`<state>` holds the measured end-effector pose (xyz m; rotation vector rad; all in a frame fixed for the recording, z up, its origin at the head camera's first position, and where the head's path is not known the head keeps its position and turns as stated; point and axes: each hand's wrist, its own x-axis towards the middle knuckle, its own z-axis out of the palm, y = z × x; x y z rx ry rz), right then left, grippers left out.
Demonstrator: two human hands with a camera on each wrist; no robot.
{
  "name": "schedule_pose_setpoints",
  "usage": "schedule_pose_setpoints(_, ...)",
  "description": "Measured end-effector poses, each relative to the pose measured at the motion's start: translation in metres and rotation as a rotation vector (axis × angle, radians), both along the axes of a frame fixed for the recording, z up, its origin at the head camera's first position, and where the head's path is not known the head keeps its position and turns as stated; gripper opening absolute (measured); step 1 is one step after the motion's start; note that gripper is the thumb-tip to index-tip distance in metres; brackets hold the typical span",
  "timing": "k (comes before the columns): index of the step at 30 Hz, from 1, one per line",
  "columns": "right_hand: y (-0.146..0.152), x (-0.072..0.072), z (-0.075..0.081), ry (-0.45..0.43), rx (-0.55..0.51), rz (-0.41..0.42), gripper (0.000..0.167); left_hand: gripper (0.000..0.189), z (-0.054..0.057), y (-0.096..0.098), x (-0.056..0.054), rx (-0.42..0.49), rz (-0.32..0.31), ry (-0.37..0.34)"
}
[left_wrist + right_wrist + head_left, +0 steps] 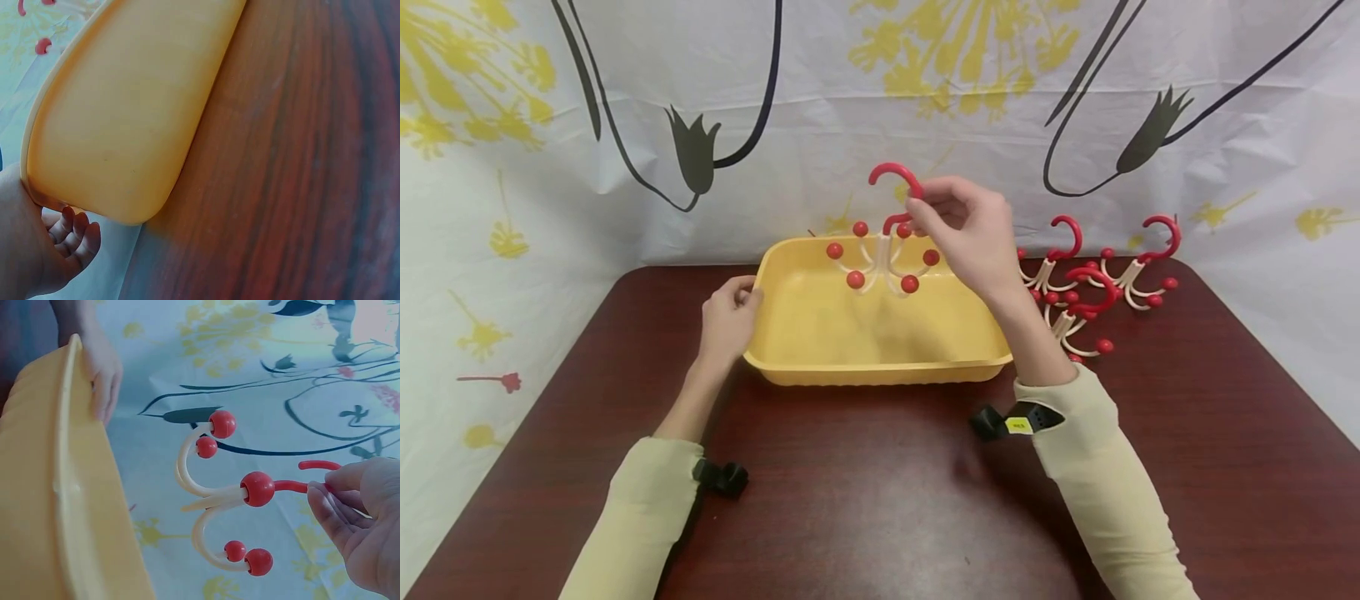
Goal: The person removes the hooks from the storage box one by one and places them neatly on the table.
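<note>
A multi-arm hanger (884, 258) with a red hook, cream curved arms and red ball tips hangs above the yellow plastic basin (880, 375). My right hand (973, 229) pinches its red hook between thumb and fingers. In the right wrist view, the hanger (215, 499) is apart from the basin (65, 462). My left hand (728, 321) grips the basin's left end at the rim. Seen from the left wrist, the curled fingers of that hand (37, 250) lie outside the basin wall, and the thumb is hidden.
Several similar hangers lie on the dark wooden table (865, 483), right of the basin; one hanger (1131, 271) lies toward the back corner. My right forearm partly covers the nearest hanger (1067, 321). Behind the table hangs a white patterned cloth (820, 158).
</note>
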<state>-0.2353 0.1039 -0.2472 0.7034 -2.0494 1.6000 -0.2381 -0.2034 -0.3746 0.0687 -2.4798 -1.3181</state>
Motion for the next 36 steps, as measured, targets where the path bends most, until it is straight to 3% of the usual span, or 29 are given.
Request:
schedule_pose_setpoints(4, 0.012, 0.009, 0.007, -0.003, -0.032, -0.024, 0.020, 0.036, 0.001, 0.000, 0.000, 0.001, -0.002, 0.003)
schedule_pose_setpoints(11, 0.039, 0.020, 0.010, 0.075, -0.079, -0.041, 0.018, 0.036, -0.001, 0.000, -0.001, 0.002, -0.002, -0.001)
schedule_pose_setpoints(21, 0.080, 0.027, 0.012, 0.060, -0.240, -0.038, 0.017, 0.036, -0.001, 0.000, -0.001, -0.001, -0.001, 0.000)
schedule_pose_setpoints(28, 0.111, 0.031, 0.014, 0.080, -0.255, -0.130, 0.019, 0.036, -0.001, -0.001, -0.001, 0.004, 0.007, 0.004)
schedule_pose_setpoints(36, 0.146, 0.036, 0.019, 0.102, -0.454, -0.149, 0.026, 0.037, -0.001, 0.000, 0.000, 0.005, -0.004, -0.001)
